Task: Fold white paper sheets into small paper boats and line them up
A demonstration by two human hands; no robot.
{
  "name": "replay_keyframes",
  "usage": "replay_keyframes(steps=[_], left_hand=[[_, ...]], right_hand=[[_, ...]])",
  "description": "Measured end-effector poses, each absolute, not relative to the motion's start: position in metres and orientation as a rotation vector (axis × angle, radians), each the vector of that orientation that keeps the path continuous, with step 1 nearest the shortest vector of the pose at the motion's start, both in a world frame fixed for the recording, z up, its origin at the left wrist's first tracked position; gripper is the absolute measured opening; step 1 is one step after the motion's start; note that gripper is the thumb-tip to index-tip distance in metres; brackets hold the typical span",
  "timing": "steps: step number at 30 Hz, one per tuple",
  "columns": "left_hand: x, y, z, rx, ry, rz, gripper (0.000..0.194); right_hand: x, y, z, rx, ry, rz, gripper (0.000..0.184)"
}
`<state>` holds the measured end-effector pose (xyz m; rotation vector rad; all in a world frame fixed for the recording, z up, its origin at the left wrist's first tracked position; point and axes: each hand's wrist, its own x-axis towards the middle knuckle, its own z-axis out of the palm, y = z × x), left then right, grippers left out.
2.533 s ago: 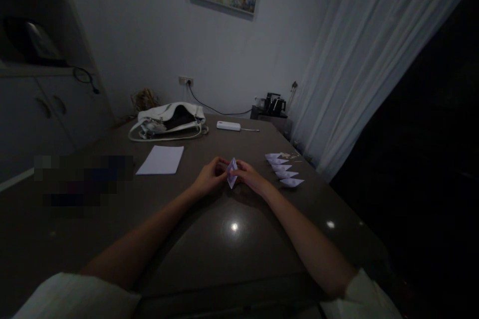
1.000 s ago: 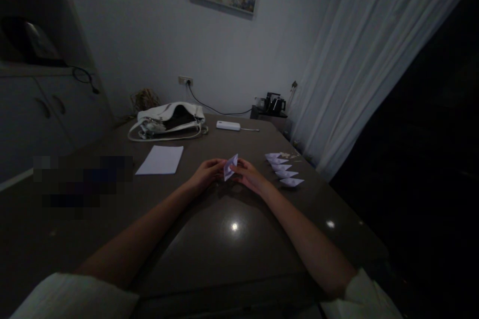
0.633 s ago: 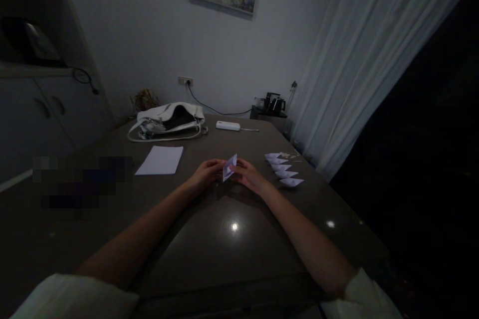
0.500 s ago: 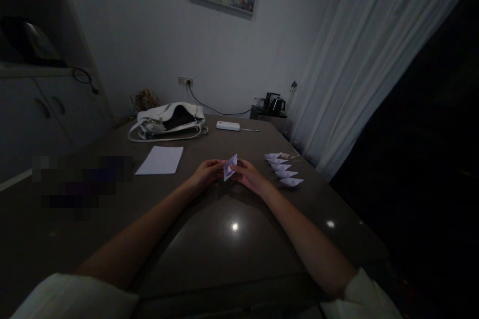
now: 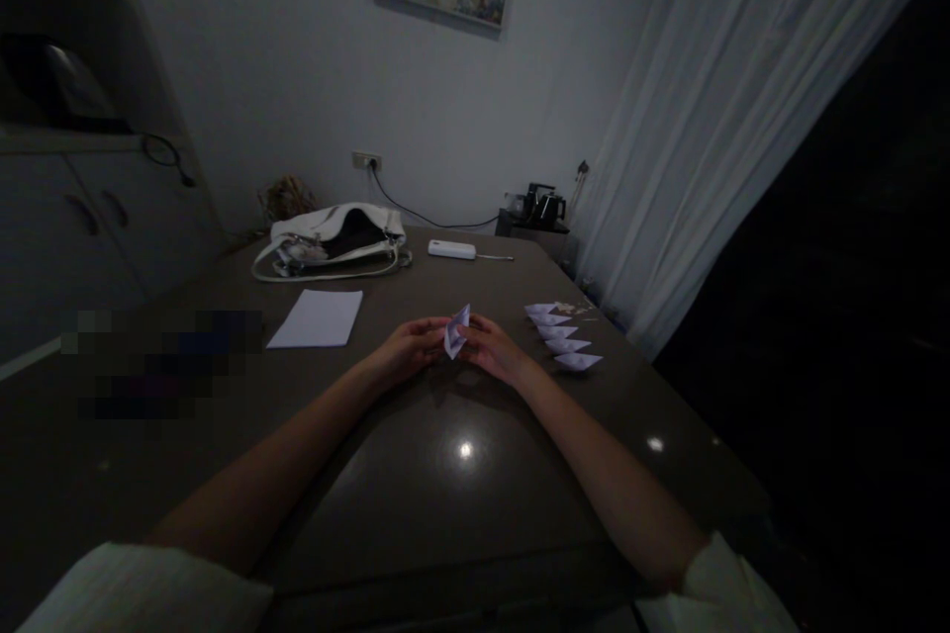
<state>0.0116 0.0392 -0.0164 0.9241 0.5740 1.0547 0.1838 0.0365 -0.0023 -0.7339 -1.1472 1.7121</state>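
Two hands (image 5: 408, 352) (image 5: 496, 350) holding paper boat (image 5: 456, 334), open white handbag (image 5: 306, 226)

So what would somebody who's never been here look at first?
Probably the small folded white paper between the left hand and the right hand, near the middle of the picture. Next might come the row of folded paper shapes on the dark table, to the right of the hands. The white bag toward the table's far left stands out too.
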Motion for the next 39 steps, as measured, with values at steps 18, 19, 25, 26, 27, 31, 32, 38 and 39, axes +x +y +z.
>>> replay_keyframes(steps=[18, 19, 25, 26, 27, 31, 32, 38, 39], left_hand=[[0.0099, 0.0442, -0.0182, 0.893, 0.488, 1.086, 0.027], [0.0104, 0.0437, -0.0174, 0.892, 0.501, 1.088, 0.027], [0.0146, 0.0424, -0.0148, 0.912, 0.652, 1.083, 0.02], [0.0152, 0.042, -0.0148, 0.924, 0.645, 1.084, 0.022], [0.0157, 0.0416, -0.0148, 0.937, 0.633, 1.085, 0.022], [0.0162, 0.0398, -0.0138, 0.966, 0.628, 1.091, 0.02], [0.016, 0.0398, -0.0135, 0.965, 0.636, 1.093, 0.02], [0.015, 0.0426, -0.0145, 0.972, 0.686, 1.09, 0.018], [0.015, 0.0432, -0.0151, 0.981, 0.691, 1.09, 0.017]], right_hand=[[0.1833, 0.035, -0.0006, -0.679, -1.146, 1.757, 0.038], [0.1834, 0.0353, -0.0009, -0.681, -1.151, 1.752, 0.039], [0.1848, 0.0366, -0.0031, -0.801, -1.238, 1.603, 0.037], [0.185, 0.0367, -0.0034, -0.817, -1.251, 1.58, 0.036], [0.1852, 0.0368, -0.0036, -0.831, -1.263, 1.569, 0.035], [0.1858, 0.0382, -0.0038, -0.869, -1.261, 1.596, 0.036], [0.186, 0.0388, -0.0038, -0.871, -1.245, 1.61, 0.037], [0.1863, 0.0407, -0.0044, -0.849, -1.199, 1.621, 0.036], [0.1863, 0.0409, -0.0044, -0.861, -1.206, 1.601, 0.035]])
